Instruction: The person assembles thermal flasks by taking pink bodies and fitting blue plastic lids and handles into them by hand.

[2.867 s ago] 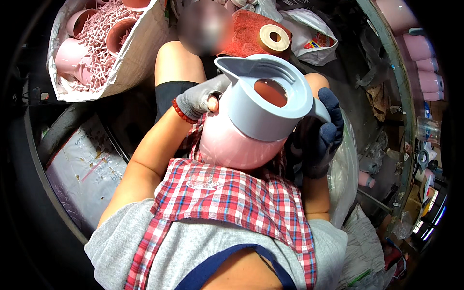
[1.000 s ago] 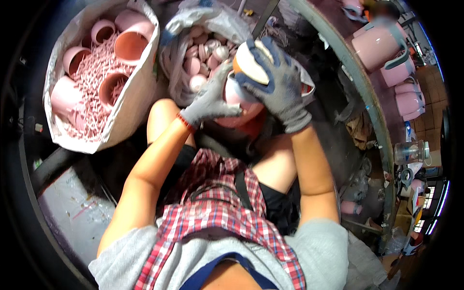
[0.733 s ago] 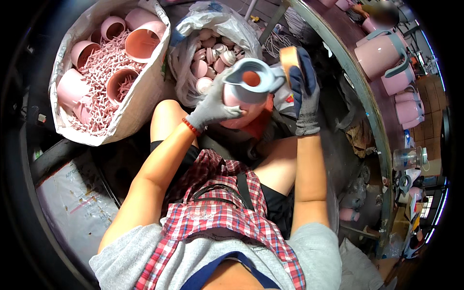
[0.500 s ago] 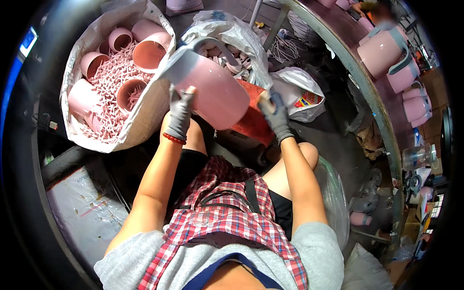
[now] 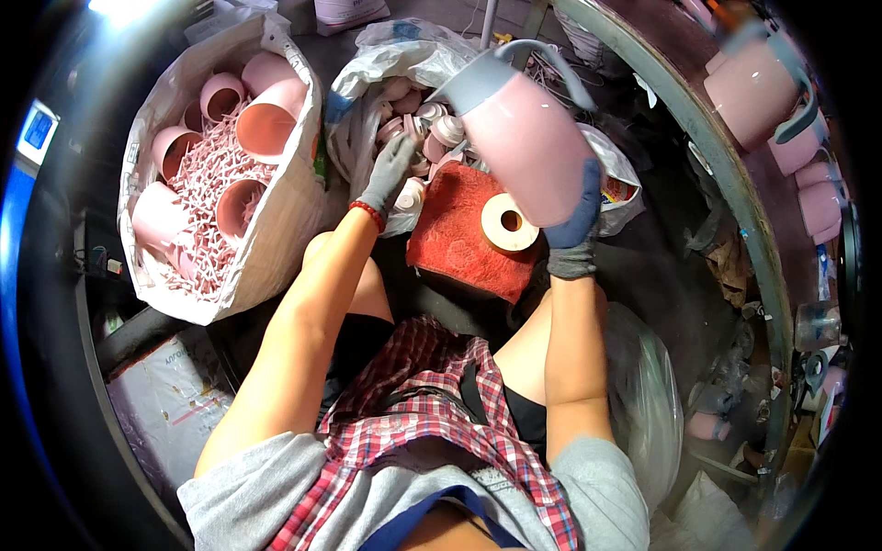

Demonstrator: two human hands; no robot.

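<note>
My right hand (image 5: 577, 220), in a grey and blue glove, grips the lower end of a pink jug (image 5: 528, 138). The jug is tilted, its grey collar and grey handle pointing up and away from me. My left hand (image 5: 390, 170), in a grey glove, is over the near edge of a white bag (image 5: 354, 106) of small pink and white lid-like parts (image 5: 441, 130). Its fingers are stretched toward these parts, with nothing visibly held. Between my hands a red cloth (image 5: 450, 225) covers a low support. On it lies a cream ring (image 5: 494, 235) with a dark centre hole.
A large white sack (image 5: 276, 239) of pink shells and small pink sticks stands at the left. Another white bag (image 5: 625, 216) lies behind my right hand. Along the right, a bench edge (image 5: 726, 193) curves past, bearing finished-looking pink jugs (image 5: 749, 92).
The jug has moved right, from my left hand to my right hand. My left hand has let go and reached to the lid-like parts. The cream ring now shows on the red cloth.
</note>
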